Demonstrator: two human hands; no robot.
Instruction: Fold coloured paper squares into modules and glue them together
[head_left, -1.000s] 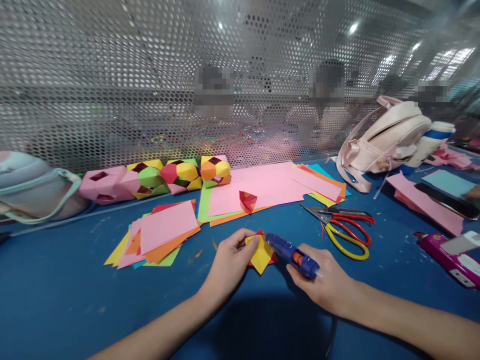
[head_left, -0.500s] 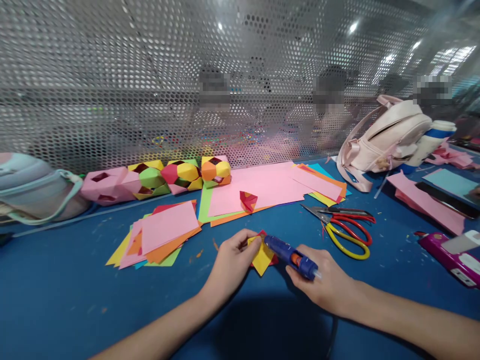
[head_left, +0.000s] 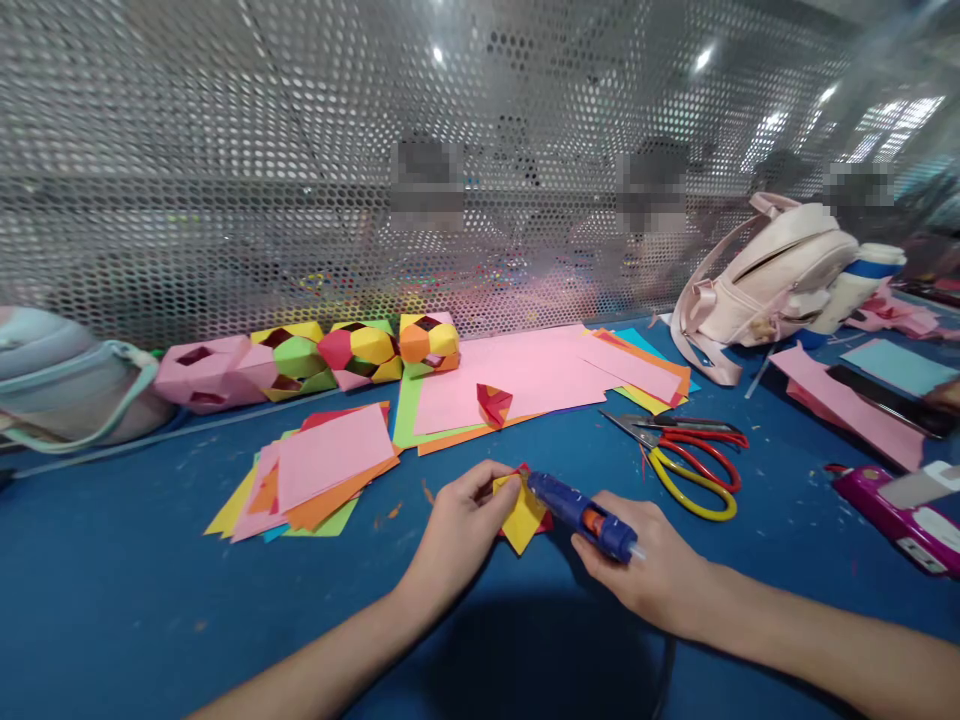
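Observation:
Between the thumb and fingers of my left hand (head_left: pixel 466 520) is a folded yellow and red paper piece (head_left: pixel 523 517), its yellow face towards me. My right hand (head_left: pixel 651 555) is closed around a dark blue glue gun (head_left: pixel 581 513) with a clear glue stick poking out of its back end. The gun's nozzle points at the upper part of the folded paper, close to my left thumb; whether it touches is hard to tell. Beyond my hands a small folded red paper piece (head_left: pixel 493 405) rests on large pink sheets (head_left: pixel 517 375).
Coloured paper squares (head_left: pixel 334 460) lie stacked on the left. Folded paper shapes (head_left: pixel 292 358) line the perforated metal panel (head_left: pixel 480 200). On the right are scissors (head_left: pixel 694 465), a purple tool (head_left: pixel 892 510), a phone (head_left: pixel 896 400) and a pink backpack (head_left: pixel 780 270). A pale bucket-like bag (head_left: pixel 67 375) stands far left.
The view has shifted very slightly. Both hands, the glue gun and the folded paper keep nearly the same positions.

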